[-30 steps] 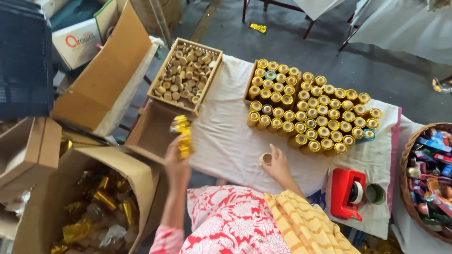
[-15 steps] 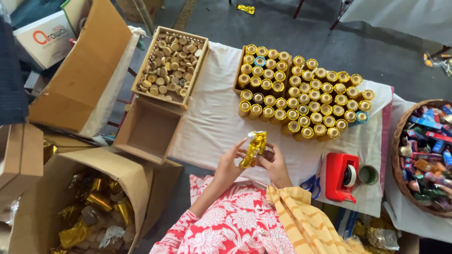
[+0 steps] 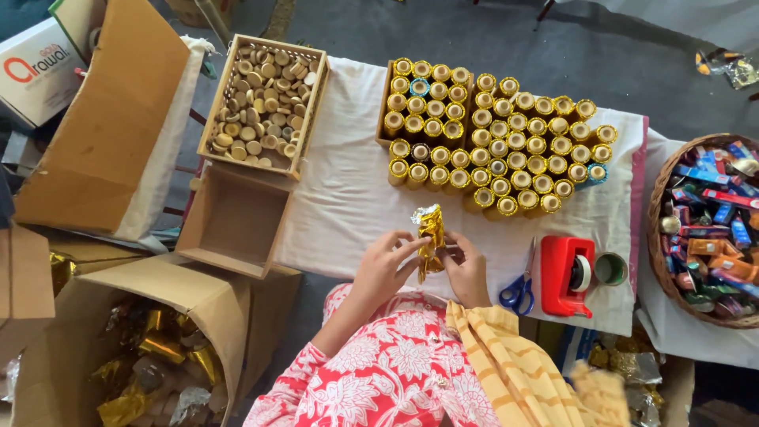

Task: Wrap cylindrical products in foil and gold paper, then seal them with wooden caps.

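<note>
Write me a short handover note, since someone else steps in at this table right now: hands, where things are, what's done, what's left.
Left hand and right hand: both grip one piece of gold foil, held upright over the white cloth.
Done: a block of gold-wrapped tubes stands at the far side of the cloth.
Left: the wooden tray of bare tubes is still full; the small cardboard box beside it has nothing in it.
More foil sits in the big carton at left. Scissors and red tape dispenser lie at right.
</note>
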